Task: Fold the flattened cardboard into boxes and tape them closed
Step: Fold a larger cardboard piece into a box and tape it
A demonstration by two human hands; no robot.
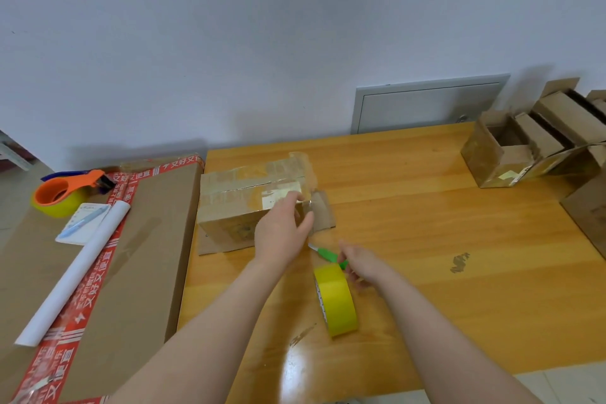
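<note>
A folded cardboard box (236,207) with old tape on top lies on the wooden table (426,239); its right end flap (323,213) stands open. My left hand (282,233) rests on the box's right end, fingers reaching over the top edge onto a strip of clear tape. My right hand (364,264) grips a green-handled cutter (328,254), its blade pointing toward the box. A yellow tape roll (337,300) stands on edge just in front of that hand.
A large flat carton (137,272) with red printed tape lies left, carrying an orange tape dispenser (65,195), a white paper roll (75,272), and a notepad with pen (83,223). Several open cardboard boxes (531,144) stand at the far right.
</note>
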